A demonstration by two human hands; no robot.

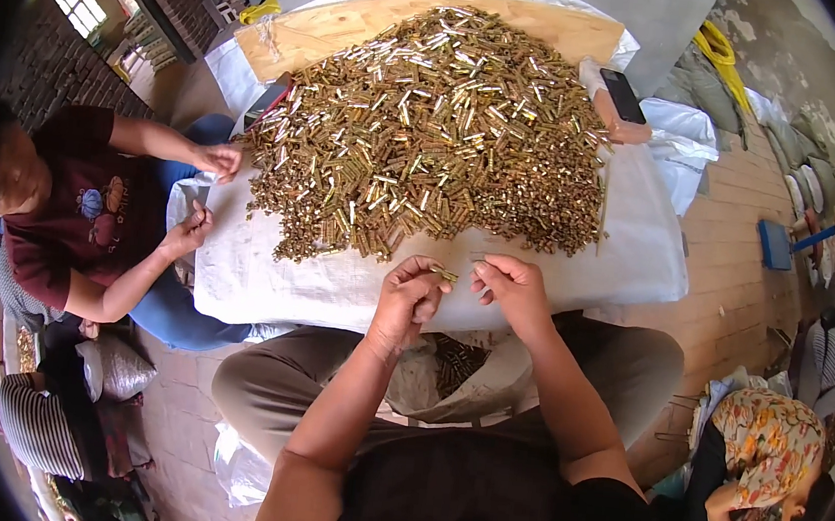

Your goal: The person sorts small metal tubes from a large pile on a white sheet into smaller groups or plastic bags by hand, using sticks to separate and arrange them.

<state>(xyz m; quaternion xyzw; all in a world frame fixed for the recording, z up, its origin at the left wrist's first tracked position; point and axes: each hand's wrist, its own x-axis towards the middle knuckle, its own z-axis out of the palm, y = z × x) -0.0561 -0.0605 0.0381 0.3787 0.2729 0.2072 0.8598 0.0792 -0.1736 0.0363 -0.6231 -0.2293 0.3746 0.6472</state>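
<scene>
A big heap of small brass-coloured metal tubes (430, 131) lies on a white sheet (334, 288) over a low table. My left hand (409, 300) is at the heap's near edge, fingers pinched on one small brass tube (446, 274). My right hand (510, 290) is just beside it, fingers curled, and seems to hold small pieces, though I cannot make them out. Between my knees a white bag (452, 369) holds more brass tubes.
A person in a dark red shirt (81, 208) sits at the left, hands at the sheet's edge. A wooden board (340, 22) lies under the heap's far side. A dark phone (621, 94) rests at the far right. Other people sit low at left and right.
</scene>
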